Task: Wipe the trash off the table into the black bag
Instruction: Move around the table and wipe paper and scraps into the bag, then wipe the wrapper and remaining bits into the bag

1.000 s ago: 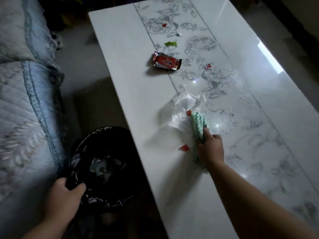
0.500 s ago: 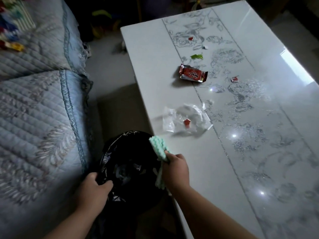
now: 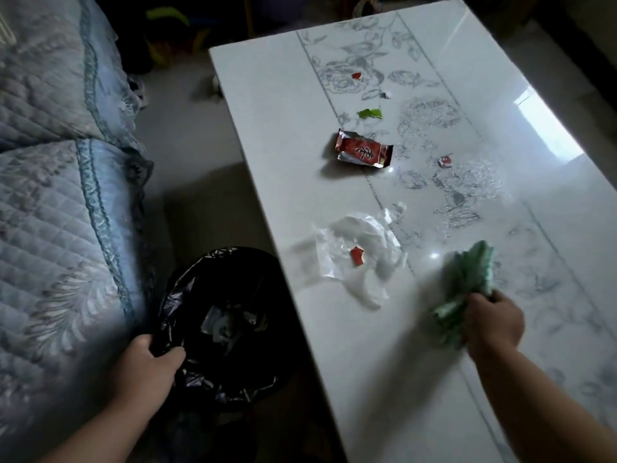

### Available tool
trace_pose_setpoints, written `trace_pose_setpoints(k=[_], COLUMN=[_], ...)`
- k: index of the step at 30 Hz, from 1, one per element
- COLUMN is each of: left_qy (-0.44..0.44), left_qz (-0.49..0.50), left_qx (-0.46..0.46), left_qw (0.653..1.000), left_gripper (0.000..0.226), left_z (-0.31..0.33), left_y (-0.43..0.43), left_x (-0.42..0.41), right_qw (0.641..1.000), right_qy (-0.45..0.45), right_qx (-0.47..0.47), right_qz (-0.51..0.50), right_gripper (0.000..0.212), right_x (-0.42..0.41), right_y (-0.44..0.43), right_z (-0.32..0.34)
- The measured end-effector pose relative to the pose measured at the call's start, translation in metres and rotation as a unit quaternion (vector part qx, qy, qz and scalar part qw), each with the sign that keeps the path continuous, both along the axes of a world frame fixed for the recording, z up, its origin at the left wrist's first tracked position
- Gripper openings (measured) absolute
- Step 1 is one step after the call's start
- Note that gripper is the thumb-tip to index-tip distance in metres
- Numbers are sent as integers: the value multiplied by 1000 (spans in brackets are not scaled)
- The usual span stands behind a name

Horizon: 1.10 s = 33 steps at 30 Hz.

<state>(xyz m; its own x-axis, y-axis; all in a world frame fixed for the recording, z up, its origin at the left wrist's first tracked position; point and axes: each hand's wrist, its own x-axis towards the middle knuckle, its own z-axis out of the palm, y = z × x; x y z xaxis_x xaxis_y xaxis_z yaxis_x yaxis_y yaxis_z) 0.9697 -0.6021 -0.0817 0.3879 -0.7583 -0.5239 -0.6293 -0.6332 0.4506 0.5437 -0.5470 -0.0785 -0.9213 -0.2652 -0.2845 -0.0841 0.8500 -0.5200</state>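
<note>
My right hand (image 3: 494, 324) grips a green cloth (image 3: 467, 289), blurred, on the white table (image 3: 283, 135), right of a crumpled clear plastic wrapper (image 3: 360, 248) with a small red scrap (image 3: 356, 254) on it. Farther away lie a red snack wrapper (image 3: 364, 152), a green scrap (image 3: 370, 113), a small white bit (image 3: 386, 94) and two red bits (image 3: 358, 75) (image 3: 445, 161). My left hand (image 3: 147, 369) holds the rim of the black bag (image 3: 227, 315), which sits open below the table's left edge with pale trash inside.
A quilted blue sofa (image 3: 60, 195) runs along the left, close to the bag. A strip of pale floor (image 3: 187, 155) separates sofa and table. Dark clutter (image 3: 167, 31) sits beyond the table's far end.
My right hand swept the cloth from the table to the bag's mouth, and now it is back on the table right of the plastic wrapper. One red scrap is gone from the table.
</note>
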Motion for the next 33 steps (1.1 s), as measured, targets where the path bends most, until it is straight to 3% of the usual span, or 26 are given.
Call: trace_pose_setpoints(k=[4, 10, 13, 15, 18, 22, 25, 30, 32, 33], left_qy=[-15, 3, 16, 24, 26, 30, 32, 43, 51, 55], left_qz=[-8, 5, 11, 9, -2, -9, -10, -20, -20, -20], left_qx=[-19, -42, -45, -42, -36, -21, -18, 12, 16, 14], left_qw=[1000, 999, 999, 999, 999, 999, 999, 999, 998, 998], left_gripper=[17, 8, 14, 11, 11, 10, 12, 34, 35, 30], left_z=[-15, -27, -28, -25, -22, -18, -16, -9, -8, -7], left_y=[-26, -46, -53, -57, -61, -68, -73, -84, -90, -92], left_x=[5, 10, 11, 11, 12, 15, 16, 20, 24, 25], right_qw=[997, 993, 993, 988, 983, 961, 965, 948, 940, 927], right_qy=[-1, 31, -57, -104, -117, -72, -111, -75, -130, -154], right_qx=[71, 31, -46, -84, -63, -12, -21, -22, -30, -21], right_qz=[-34, 110, 94, 75, 124, 267, 236, 310, 313, 341], right_gripper=[36, 57, 32, 32, 36, 36, 31, 31, 21, 25], right_x=[-38, -14, 21, 49, 88, 132, 163, 216, 237, 246], right_y=[-18, -83, -110, -123, -132, -133, -135, -134, -135, -135], right_z=[-10, -11, -16, -19, -22, -26, -26, -32, -28, -25])
